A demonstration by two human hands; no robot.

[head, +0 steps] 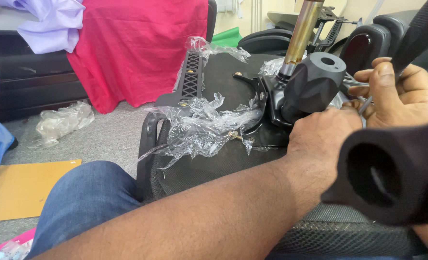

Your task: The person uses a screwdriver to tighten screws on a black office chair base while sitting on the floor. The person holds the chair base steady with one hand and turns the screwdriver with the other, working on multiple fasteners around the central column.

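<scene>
An upturned black office chair seat lies in front of me, with torn clear plastic wrap on it. A black metal mechanism with a brass-coloured gas cylinder stands on its underside. My left hand reaches across to the base of a black knob-like part and presses there, its fingers hidden. My right hand is closed on a thin metal tool beside the mechanism. A black foam-padded tube crosses the near right.
A red cloth and a lilac cloth hang over dark furniture at the back. A crumpled plastic bag and brown cardboard lie on the grey carpet at left. My knee in blue jeans is near left.
</scene>
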